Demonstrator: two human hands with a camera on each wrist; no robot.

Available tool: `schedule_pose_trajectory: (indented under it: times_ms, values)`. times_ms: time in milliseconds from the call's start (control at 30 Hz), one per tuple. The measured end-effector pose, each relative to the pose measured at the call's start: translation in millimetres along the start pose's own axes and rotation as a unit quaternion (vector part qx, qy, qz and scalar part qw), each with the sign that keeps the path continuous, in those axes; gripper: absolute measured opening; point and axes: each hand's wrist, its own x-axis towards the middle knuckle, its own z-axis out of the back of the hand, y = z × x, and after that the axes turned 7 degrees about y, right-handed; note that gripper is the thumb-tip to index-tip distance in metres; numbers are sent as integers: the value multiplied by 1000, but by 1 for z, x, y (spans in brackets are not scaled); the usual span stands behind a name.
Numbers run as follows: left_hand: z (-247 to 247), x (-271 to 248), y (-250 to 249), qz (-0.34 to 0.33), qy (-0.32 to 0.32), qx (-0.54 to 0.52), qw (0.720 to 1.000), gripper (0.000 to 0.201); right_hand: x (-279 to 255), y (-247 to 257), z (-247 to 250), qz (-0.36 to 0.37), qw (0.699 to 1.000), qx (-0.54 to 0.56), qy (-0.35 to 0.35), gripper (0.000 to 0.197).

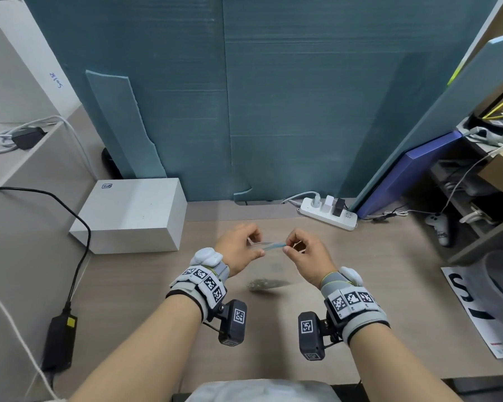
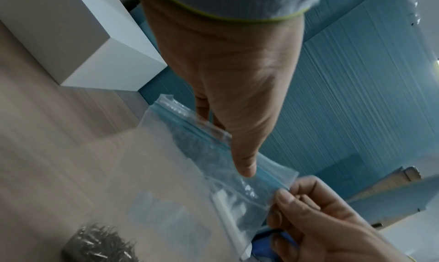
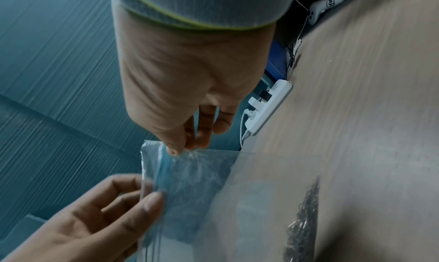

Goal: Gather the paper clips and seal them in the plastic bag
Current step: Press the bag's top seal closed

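My left hand (image 1: 238, 248) at 9 and right hand (image 1: 305, 250) at 3 pinch the bag (image 1: 269, 245) top, clips (image 1: 263, 283) hanging at 6.

A clear plastic bag (image 2: 190, 200) carries a blue zip strip (image 2: 268, 174) along its mouth. Silver-grey metal paper clips (image 1: 263, 283) heap on the pale wood-grain tabletop (image 1: 360, 329). Far off stand teal ribbed foam panels (image 1: 302, 111); at the far left sits a plain white rectangular box (image 1: 134, 216).

Head cam overhead; wrist cams close-up.
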Motion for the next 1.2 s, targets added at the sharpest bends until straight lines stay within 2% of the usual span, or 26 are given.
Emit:
schedule_pose_trajectory:
  times_ms: [133,267,333,467,600,967,1200]
  values:
    - [-20,1,-4,-3,0,-15,1000,41,-3,0,1,9,1000,-8,13,24]
    - [-28,3,-13,-18,-29,41,999,45,-5,-3,8,7,1000,-16,22,23]
    - [-31,4,-18,-29,-31,61,997,40,-6,-3,9,11,999,-17,28,23]
    - [-38,8,-30,-41,-23,51,998,15,-8,-2,9,19,1000,-10,21,21]
    - [-43,8,-36,-39,-38,30,998,9,-9,-5,15,9,1000,-9,16,21]
    - [-49,11,-36,-8,-52,35,998,18,-11,-15,18,19,998,-54,22,21]
    - [-52,10,-38,-7,-46,63,997,14,-12,-12,15,8,995,-95,26,16]
